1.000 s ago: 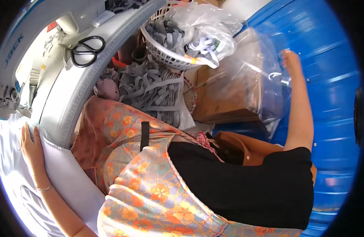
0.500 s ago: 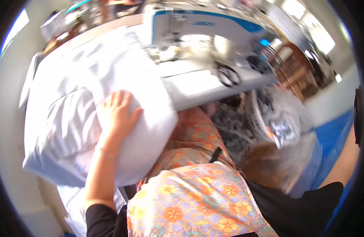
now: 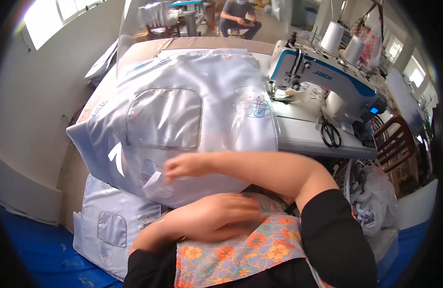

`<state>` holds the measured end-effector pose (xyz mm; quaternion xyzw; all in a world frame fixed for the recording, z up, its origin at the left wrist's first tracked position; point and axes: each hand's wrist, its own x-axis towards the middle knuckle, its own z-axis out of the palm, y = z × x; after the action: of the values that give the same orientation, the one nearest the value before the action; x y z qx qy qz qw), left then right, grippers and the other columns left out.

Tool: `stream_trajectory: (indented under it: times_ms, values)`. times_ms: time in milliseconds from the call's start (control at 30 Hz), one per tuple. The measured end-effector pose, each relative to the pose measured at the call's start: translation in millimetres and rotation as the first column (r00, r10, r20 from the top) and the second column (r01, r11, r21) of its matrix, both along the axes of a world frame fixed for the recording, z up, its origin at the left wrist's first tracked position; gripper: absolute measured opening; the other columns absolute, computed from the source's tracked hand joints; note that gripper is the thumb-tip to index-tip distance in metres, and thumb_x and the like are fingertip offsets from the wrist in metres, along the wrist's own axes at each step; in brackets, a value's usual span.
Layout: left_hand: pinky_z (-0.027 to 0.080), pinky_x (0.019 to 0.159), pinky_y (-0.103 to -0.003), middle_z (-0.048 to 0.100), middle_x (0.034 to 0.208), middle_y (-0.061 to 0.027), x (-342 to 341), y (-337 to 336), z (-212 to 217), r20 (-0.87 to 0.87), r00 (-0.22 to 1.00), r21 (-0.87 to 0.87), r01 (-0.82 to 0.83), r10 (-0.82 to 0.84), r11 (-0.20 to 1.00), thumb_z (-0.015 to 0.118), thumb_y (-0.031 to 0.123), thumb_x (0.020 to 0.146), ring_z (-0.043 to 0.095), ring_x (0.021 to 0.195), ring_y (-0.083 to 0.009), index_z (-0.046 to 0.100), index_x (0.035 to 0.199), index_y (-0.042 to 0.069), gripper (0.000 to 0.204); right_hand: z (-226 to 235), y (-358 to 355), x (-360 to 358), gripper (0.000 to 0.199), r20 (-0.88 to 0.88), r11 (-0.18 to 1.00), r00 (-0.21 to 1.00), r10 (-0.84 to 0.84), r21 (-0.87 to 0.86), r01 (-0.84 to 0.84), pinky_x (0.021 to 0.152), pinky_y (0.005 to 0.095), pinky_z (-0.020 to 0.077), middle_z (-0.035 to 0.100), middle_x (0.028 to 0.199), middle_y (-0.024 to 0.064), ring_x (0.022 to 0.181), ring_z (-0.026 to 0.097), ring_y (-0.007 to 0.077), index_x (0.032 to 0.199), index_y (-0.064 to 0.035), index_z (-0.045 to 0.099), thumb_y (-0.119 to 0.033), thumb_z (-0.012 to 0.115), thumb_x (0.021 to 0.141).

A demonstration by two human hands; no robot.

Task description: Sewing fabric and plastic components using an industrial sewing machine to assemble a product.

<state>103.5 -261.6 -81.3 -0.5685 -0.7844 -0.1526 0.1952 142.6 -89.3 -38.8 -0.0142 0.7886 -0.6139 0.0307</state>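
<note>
A shiny pale fabric piece (image 3: 216,77) with printed cartoon animals and a stitched rounded panel (image 3: 166,117) lies over the table's left part. My right arm reaches across from the right, and my right hand (image 3: 185,167) is closed above the fabric's near edge. Whatever it may hold is hidden. Beside that fist is a small white strip (image 3: 154,179); whether the fingers touch it I cannot tell. Another white strip (image 3: 116,158) shows farther left on the fabric. Below the right forearm, my left hand (image 3: 231,213) is over my flowered apron (image 3: 240,249), its fingers smeared by motion.
A white and blue sewing machine (image 3: 322,77) stands at the right, with thread cones (image 3: 332,37) behind it. Black-handled scissors (image 3: 331,134) lie on the table's right edge. A similar fabric piece (image 3: 94,201) hangs low at left. A seated person (image 3: 238,19) is far back.
The fabric, earlier bunched under my left hand, now lies flatter with its prints showing. My left hand has drawn back to my lap. My right hand has come in from the far right.
</note>
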Motion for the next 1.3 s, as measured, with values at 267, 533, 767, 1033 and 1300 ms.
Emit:
stream_trajectory:
  times_ms: [267,533,767,1033,1300]
  values:
    - [0.019,0.119,-0.053,0.023,0.16,-0.0216,-140.3,136.5,87.3,0.381,0.804,0.39,0.308,-0.457,0.868,0.07,0.046,0.086,0.024,0.147,-0.04,0.035,0.153,0.013,0.083,-88.7,-45.1,136.4,0.023,0.548,0.724,0.807,0.218,-0.645,0.243,0.095,0.0318,0.0468,0.069,0.116,0.006,0.111,0.058,0.0132,0.11,-0.0062,0.063,-0.026,0.056,0.101]
    - [0.016,0.118,-0.059,0.032,0.157,-0.0218,-101.9,179.7,50.3,0.197,0.971,-0.294,0.188,-0.134,0.937,0.051,0.065,0.091,0.024,0.148,-0.0392,0.041,0.15,0.014,0.079,19.6,33.3,178.4,0.025,-0.108,0.494,0.498,-0.861,0.064,0.867,0.091,0.0321,0.0506,0.066,0.104,0.0064,0.099,0.063,0.0165,0.116,-0.0002,0.06,-0.016,0.062,0.097]
    - [0.03,0.114,-0.052,0.041,0.151,-0.0217,-90.5,173.8,71.7,0.086,0.977,-0.408,0.213,-0.195,0.887,0.052,0.06,0.093,0.037,0.141,-0.0391,0.044,0.147,0.011,0.074,30.0,122.5,113.6,0.065,0.224,0.22,0.393,-0.892,-0.543,0.81,0.094,0.0336,0.0468,0.06,0.12,0.0121,0.112,0.058,0.0196,0.146,-0.0019,0.035,-0.019,0.069,0.093]
    - [0.052,0.086,-0.044,0.069,0.097,-0.018,-70.6,341.4,175.7,0.128,0.672,-0.114,0.741,-0.729,0.662,0.067,0.022,0.085,0.066,0.095,-0.0354,0.069,0.108,0.003,0.03,11.4,179.9,125.2,0.035,0.153,0.653,0.711,-0.686,-0.301,0.695,0.061,0.0223,0.0445,0.061,0.082,0.0002,0.067,0.053,0.0062,0.123,0.0024,0.061,-0.014,0.067,0.093]
    - [0.049,0.097,-0.04,0.062,0.125,-0.0107,-32.5,478.0,69.3,0.0,0.585,-0.475,0.714,-0.811,0.514,0.065,0.01,0.082,0.058,0.119,-0.0305,0.06,0.125,0.007,0.043,18.8,183.6,147.4,0.046,0.154,0.819,0.847,-0.509,-0.214,0.532,0.064,0.0241,0.0469,0.055,0.079,-0.0018,0.066,0.053,0.0073,0.14,-0.0088,0.053,-0.009,0.062,0.095]
